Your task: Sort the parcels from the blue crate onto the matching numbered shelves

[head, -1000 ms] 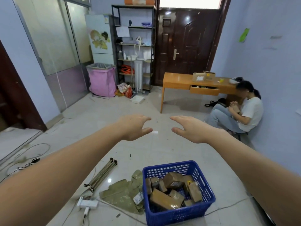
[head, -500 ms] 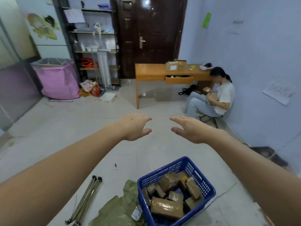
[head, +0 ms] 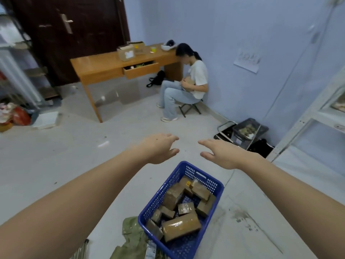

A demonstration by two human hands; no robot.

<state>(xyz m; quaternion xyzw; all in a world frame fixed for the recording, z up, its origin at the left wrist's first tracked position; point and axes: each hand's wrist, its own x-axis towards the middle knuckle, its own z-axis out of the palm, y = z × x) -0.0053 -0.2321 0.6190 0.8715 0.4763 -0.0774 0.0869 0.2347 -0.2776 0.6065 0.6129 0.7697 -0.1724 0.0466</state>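
Nine or so brown tape-wrapped cardboard parcels (head: 180, 228) are piled in the blue perforated plastic crate (head: 153, 203) on the floor right below the arms, so I'd say the sorting hasn't started at all. A crumpled olive-green plastic bag (head: 130, 238) lies against the crate's near-left corner. Above the crate's far end, the left hand (head: 158, 148) and right hand (head: 222, 154) hover side by side with a gap between them, fingers spread loose and relaxed, holding nothing. Farther right stands a white metal shelf unit (head: 315, 116), possibly the target, though I can't read any numbers. Against the far wall sits a person on a folding stool beside an orange wooden desk (head: 97, 67). Compared with a second ago, the view has swung right: the pink bin and fridge are gone, the white shelving has appeared, and the hands look unchanged.
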